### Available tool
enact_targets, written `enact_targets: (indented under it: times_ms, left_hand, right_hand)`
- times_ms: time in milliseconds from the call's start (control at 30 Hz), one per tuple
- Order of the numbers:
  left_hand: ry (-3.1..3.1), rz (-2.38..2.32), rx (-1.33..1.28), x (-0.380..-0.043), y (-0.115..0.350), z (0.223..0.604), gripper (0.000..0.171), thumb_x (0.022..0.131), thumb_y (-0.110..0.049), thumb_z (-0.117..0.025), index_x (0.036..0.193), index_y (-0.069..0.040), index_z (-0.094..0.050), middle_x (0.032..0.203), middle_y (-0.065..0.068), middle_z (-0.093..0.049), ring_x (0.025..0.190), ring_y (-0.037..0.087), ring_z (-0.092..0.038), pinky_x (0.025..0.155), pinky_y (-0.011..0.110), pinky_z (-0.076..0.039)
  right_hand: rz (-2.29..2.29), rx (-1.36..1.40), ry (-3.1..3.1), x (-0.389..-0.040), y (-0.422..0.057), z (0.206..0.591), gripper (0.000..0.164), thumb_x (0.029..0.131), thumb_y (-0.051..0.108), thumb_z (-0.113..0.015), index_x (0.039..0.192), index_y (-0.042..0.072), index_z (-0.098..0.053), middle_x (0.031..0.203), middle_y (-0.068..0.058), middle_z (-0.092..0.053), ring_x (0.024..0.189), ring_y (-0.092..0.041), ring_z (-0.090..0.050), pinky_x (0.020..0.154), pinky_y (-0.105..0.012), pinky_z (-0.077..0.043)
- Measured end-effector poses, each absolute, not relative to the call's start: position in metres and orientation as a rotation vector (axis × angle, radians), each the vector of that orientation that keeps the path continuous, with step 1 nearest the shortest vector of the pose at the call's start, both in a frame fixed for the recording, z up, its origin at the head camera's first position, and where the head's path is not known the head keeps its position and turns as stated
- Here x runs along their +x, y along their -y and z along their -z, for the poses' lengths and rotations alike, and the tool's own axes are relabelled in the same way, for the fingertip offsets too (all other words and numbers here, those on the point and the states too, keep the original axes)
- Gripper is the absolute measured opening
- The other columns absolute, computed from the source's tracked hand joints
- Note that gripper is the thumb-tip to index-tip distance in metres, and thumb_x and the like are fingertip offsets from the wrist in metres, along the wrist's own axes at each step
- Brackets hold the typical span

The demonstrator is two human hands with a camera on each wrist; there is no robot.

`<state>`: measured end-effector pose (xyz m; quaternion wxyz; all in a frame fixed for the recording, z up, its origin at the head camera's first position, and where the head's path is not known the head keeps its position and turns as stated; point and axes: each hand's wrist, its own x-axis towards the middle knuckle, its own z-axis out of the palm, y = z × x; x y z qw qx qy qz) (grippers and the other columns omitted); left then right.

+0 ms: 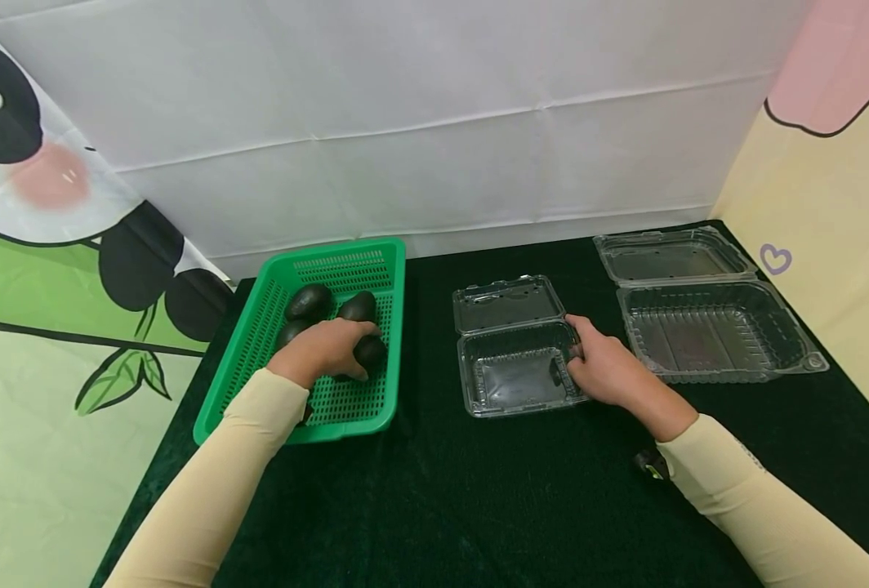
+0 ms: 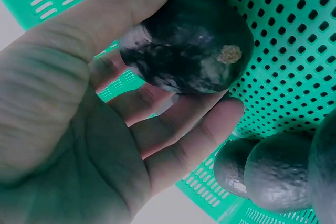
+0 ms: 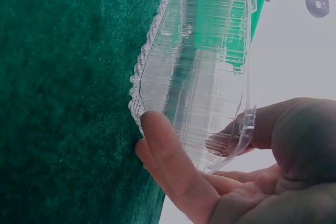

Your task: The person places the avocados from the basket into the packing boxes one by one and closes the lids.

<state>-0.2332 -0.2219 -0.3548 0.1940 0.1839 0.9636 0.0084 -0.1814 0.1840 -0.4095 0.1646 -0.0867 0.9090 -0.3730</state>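
Observation:
In the green plastic basket (image 1: 395,327), my left hand (image 1: 324,349) grips a dark avocado (image 1: 370,352). The left wrist view shows my thumb over one side of this avocado (image 2: 194,45) and my fingers curled under the other, its stem scar facing outward. More avocados (image 1: 309,302) lie in the basket around the hand, some partly hidden by it. My right hand (image 1: 611,367) holds the right side wall of the smaller clear plastic clamshell (image 1: 508,376), which stands with its lid folded back. In the right wrist view, thumb and fingers pinch that clamshell's wall (image 3: 205,87).
A larger clear clamshell (image 1: 706,327), its lid also folded back, stands at the right rear of the table. Dark green cloth (image 1: 434,498) covers the tabletop. White fabric (image 1: 434,163) hangs behind the table's back edge.

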Motion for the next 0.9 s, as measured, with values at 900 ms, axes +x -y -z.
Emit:
enact_targets:
  times_ms: [900]
  left_hand:
    - [-2.859, -0.096, 0.572, -0.226, 0.225, 0.303, 0.073, 0.086, -0.022, -0.087, 0.15, -0.012, -0.054, 0.134, 0.017, -0.063, 0.113, 0.036, -0.059, 0.095, 0.054, -0.049]
  right_hand:
    - [1.069, -0.236, -2.575, -0.177, -0.184, 0.406, 0.073, 0.099, 0.002, -0.043, 0.163, 0.002, -0.007, 0.087, -0.011, -0.062, 0.057, -0.022, -0.057, 0.054, -0.038, -0.046]
